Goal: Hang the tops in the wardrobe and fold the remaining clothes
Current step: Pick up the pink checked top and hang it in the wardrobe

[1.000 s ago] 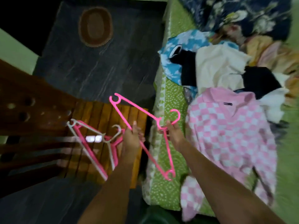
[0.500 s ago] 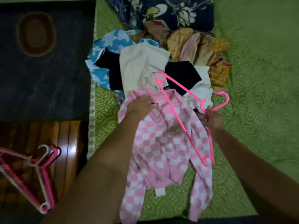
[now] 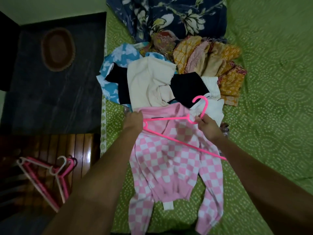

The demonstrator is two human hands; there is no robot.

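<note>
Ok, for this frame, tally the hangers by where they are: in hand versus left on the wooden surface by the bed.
Held in the right hand, over the pink checked top: 1 pink hanger
Lying on the wooden surface: about 3, a tangled bunch of pink and white hangers; exact count unclear
Total: about 4

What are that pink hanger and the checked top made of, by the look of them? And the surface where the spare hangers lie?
The hanger looks like moulded plastic: thin, smooth, evenly bright pink. The checked top seems a soft knit, probably cotton or acrylic, with a ribbed hem and limp folds. The spare hangers rest on what looks like varnished wood: dark slats with a glossy highlight.
</note>
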